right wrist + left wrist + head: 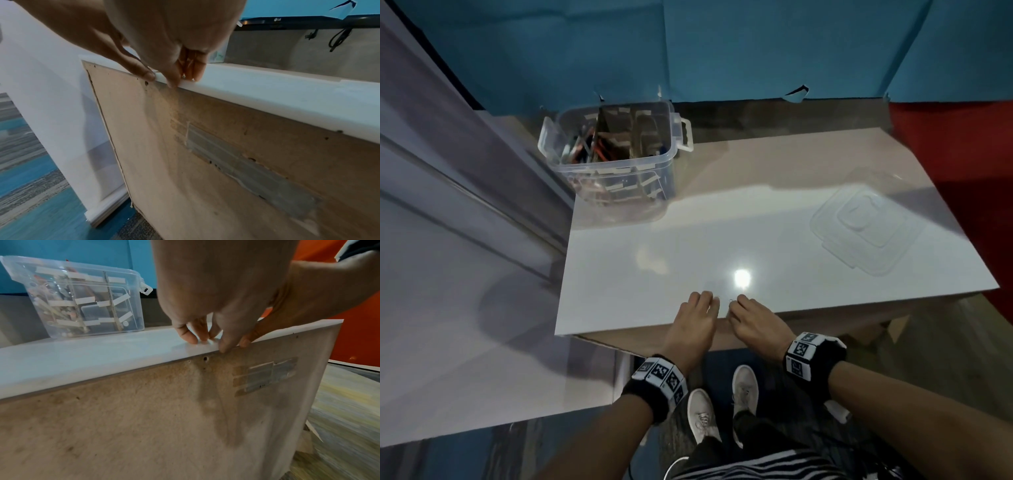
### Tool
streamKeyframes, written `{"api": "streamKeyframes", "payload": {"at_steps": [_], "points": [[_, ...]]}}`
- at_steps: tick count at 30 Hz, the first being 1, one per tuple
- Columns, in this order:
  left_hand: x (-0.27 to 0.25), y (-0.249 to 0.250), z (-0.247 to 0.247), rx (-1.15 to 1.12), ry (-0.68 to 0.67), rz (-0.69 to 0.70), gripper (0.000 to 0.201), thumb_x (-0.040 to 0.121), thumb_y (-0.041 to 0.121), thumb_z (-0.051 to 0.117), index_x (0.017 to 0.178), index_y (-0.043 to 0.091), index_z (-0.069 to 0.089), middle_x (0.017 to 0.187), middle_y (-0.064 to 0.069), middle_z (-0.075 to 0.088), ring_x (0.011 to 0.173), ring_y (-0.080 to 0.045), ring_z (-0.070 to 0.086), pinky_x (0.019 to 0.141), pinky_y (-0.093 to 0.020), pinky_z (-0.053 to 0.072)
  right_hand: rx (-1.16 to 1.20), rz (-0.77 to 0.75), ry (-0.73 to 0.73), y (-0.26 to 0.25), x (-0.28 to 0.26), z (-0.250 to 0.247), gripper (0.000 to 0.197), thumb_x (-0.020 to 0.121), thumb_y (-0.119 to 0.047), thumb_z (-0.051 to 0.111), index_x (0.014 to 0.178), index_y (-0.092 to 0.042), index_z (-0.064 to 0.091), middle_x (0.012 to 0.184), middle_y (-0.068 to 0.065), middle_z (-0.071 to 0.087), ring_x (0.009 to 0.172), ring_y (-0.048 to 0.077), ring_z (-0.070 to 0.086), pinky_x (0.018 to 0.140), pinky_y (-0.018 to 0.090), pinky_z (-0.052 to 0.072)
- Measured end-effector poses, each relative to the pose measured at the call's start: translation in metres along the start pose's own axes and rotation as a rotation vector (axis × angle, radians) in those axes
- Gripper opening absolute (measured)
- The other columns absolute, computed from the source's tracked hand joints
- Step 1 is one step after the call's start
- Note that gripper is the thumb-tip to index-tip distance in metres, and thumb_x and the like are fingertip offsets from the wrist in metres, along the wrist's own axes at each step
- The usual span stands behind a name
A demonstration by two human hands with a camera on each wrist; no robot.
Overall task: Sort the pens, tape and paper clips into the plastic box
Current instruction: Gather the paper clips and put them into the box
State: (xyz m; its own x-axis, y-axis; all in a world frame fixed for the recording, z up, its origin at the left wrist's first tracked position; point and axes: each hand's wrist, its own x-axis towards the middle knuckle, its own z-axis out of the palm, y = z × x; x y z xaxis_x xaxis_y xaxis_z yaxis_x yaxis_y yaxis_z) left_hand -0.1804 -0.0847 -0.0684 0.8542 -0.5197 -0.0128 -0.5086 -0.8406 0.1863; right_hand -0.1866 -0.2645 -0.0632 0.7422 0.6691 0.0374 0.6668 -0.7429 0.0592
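The clear plastic box (616, 171) stands at the table's far left, with pens and taped dividers inside; it also shows in the left wrist view (82, 301). Both hands are side by side at the white table's front edge (640, 322). My right hand (736, 306) pinches a small metal paper clip (183, 76) between thumb and fingers (183, 78). A tiny clip (731, 300) shows just ahead of its fingertips. My left hand (710, 301) has bent fingers with their tips on the tabletop (209, 340); anything under them is hidden.
The box's clear lid (866, 229) lies flat at the table's right. A blue wall backs the table, a white panel (465, 274) stands to the left, and red cloth (962, 154) lies to the right. My feet are below the front edge.
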Motion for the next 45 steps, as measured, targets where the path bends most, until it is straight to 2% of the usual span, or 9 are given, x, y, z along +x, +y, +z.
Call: {"api": "streamKeyframes", "payload": {"at_steps": [5,12,17,25,29,32,37,41,45], "points": [[-0.003,0.001,-0.001,-0.043,0.022,0.011,0.044,0.048,-0.007,0.081,0.086,0.011,0.066,0.087,-0.003,0.057,0.079,-0.022,0.053,0.053,-0.030,0.041,0.001,-0.035,0.032,-0.010,-0.001,-0.006,0.017,0.059,0.009,0.069,0.070,-0.002,0.063,0.070,0.009,0.054,0.066,0.024,0.054,0.050,0.032,0.046],[-0.010,-0.004,0.001,-0.167,0.056,-0.017,0.036,0.055,-0.006,0.086,0.084,0.012,0.076,0.083,-0.001,0.065,0.078,-0.023,0.065,0.043,-0.026,0.048,0.018,0.015,0.009,-0.014,-0.004,-0.011,0.029,0.052,0.008,0.076,0.076,-0.005,0.065,0.071,0.008,0.057,0.067,0.023,0.056,0.052,0.030,0.047],[-0.008,-0.004,-0.013,-0.220,-0.005,-0.056,0.018,0.086,0.004,0.066,0.097,0.015,0.075,0.092,0.000,0.067,0.093,-0.021,0.060,0.065,-0.032,0.049,0.127,0.106,0.079,-0.008,0.005,-0.031,0.033,0.052,0.011,0.073,0.076,-0.008,0.060,0.074,0.006,0.057,0.067,0.021,0.053,0.052,0.027,0.036],[0.069,-0.061,-0.124,-0.305,0.282,-0.197,0.013,0.093,0.016,0.063,0.085,0.013,0.073,0.081,-0.001,0.070,0.078,-0.021,0.061,0.071,-0.039,0.052,0.138,0.163,0.249,0.041,0.106,-0.098,0.026,0.064,0.012,0.073,0.080,-0.006,0.062,0.075,0.007,0.060,0.072,0.025,0.056,0.046,0.032,0.045],[0.096,-0.095,-0.156,-0.311,0.267,-0.242,0.010,0.090,0.014,0.064,0.085,0.017,0.072,0.079,0.003,0.071,0.075,-0.020,0.063,0.070,-0.041,0.054,0.202,0.245,0.224,0.073,0.144,-0.123,0.014,0.080,0.009,0.061,0.082,-0.005,0.061,0.075,0.009,0.062,0.073,0.028,0.054,0.059,0.039,0.049],[0.114,-0.113,-0.182,-0.290,0.291,-0.263,0.013,0.085,0.008,0.060,0.075,0.013,0.067,0.071,-0.001,0.067,0.069,-0.021,0.061,0.066,-0.042,0.054,0.417,0.318,0.307,0.101,0.161,-0.137,0.018,0.081,0.009,0.057,0.077,-0.008,0.064,0.064,0.009,0.062,0.058,0.026,0.048,0.058,0.037,0.047],[0.136,-0.144,-0.235,-0.395,0.465,-0.342,0.009,0.087,0.009,0.071,0.089,0.012,0.079,0.084,0.005,0.074,0.075,-0.011,0.065,0.074,-0.025,0.053,0.820,0.542,0.422,0.138,0.201,-0.148,0.018,0.080,0.005,0.067,0.071,-0.009,0.074,0.067,0.001,0.071,0.063,0.018,0.065,0.068,0.038,0.058],[0.149,-0.183,-0.269,-0.460,0.520,-0.474,0.006,0.085,0.012,0.076,0.089,0.012,0.081,0.084,0.007,0.073,0.071,0.002,0.061,0.067,-0.002,0.045,0.926,0.519,0.448,0.132,0.261,-0.178,0.006,0.084,-0.006,0.073,0.083,-0.008,0.078,0.079,0.002,0.075,0.074,0.015,0.070,0.077,0.033,0.060],[0.177,-0.224,-0.289,-0.500,0.493,-0.573,0.009,0.077,0.013,0.075,0.082,0.018,0.081,0.080,0.008,0.075,0.080,-0.009,0.071,0.077,-0.022,0.054,0.886,0.485,0.553,0.128,0.340,-0.204,0.013,0.081,-0.005,0.068,0.077,-0.012,0.077,0.076,0.003,0.076,0.075,0.017,0.071,0.072,0.030,0.057]]}}
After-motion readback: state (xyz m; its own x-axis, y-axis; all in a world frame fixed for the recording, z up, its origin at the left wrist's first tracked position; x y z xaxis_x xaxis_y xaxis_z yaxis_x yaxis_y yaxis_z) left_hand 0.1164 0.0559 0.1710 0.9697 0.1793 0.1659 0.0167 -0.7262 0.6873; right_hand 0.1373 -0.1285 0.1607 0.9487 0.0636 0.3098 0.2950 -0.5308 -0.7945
